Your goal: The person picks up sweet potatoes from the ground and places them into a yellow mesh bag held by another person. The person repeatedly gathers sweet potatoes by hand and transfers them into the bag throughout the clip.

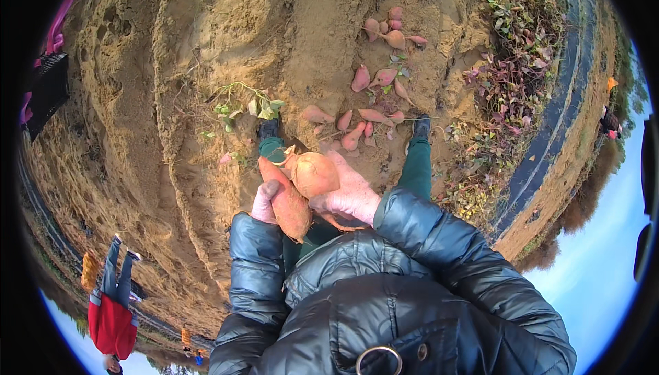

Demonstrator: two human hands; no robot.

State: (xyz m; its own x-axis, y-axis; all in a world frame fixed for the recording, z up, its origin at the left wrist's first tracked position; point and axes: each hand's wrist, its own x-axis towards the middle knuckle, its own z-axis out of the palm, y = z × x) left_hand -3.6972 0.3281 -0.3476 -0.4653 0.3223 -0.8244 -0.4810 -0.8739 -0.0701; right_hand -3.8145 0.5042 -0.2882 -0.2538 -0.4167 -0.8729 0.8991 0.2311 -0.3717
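Observation:
In front of my body I hold a clump of sweet potatoes with both hands. My left hand (264, 202) is closed around a long reddish sweet potato (291, 209), its thumb showing on the near side. My right hand (351, 188) grips a round orange-tan sweet potato (316, 174), which touches the long one. A thin root (341, 224) hangs beneath my right hand. Whether a stem joins the two is hard to make out. On the soil beyond, between my feet, lie several loose sweet potatoes (353, 137).
More sweet potatoes (395, 39) lie in small groups farther up the sandy row. Cut vines (511, 94) are heaped at the right beside a strip of black plastic film (564, 111). Left stands a black crate (48, 94). A person in red (112, 323) is at the lower left.

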